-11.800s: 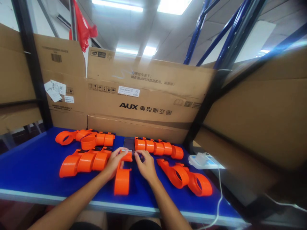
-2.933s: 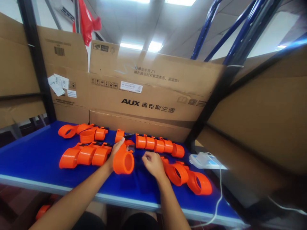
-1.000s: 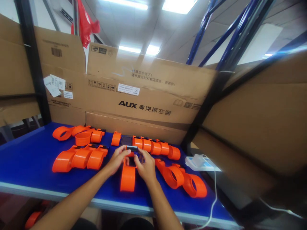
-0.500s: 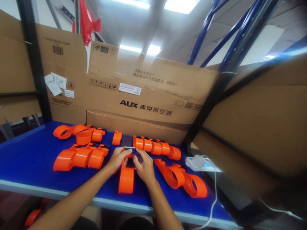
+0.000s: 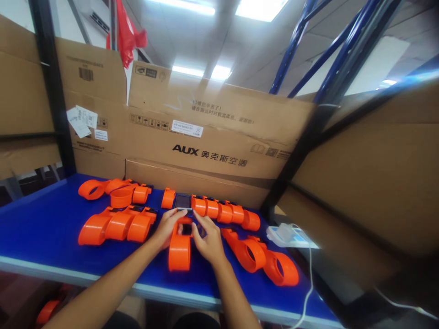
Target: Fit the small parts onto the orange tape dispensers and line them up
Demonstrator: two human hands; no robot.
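Note:
My left hand (image 5: 168, 227) pinches a small dark flat device (image 5: 189, 213) with a pale edge, its thumb on top. Just below hangs an orange loop (image 5: 179, 257) with a square opening at its upper end; the left fingers go behind that end, and whether they grip it is hidden. On the other side, my right hand (image 5: 210, 240) has its index fingertip at the device's right end. Its thumb is apart from the index finger, beside the orange loop's upper end. Right behind both hands lies a dark square panel (image 5: 183, 201) on the blue table.
Orange loops with dark clips lie in groups: back left (image 5: 121, 197), front left (image 5: 118, 227), a back row (image 5: 224, 213) and front right (image 5: 252, 256). A white power strip (image 5: 291, 236) with a cable stands at the right edge. Cardboard (image 5: 212, 137) walls the table (image 5: 44, 219).
The orange loop has risen slightly toward the hands. My right thumb has drawn a little away from it. The view has shifted slightly.

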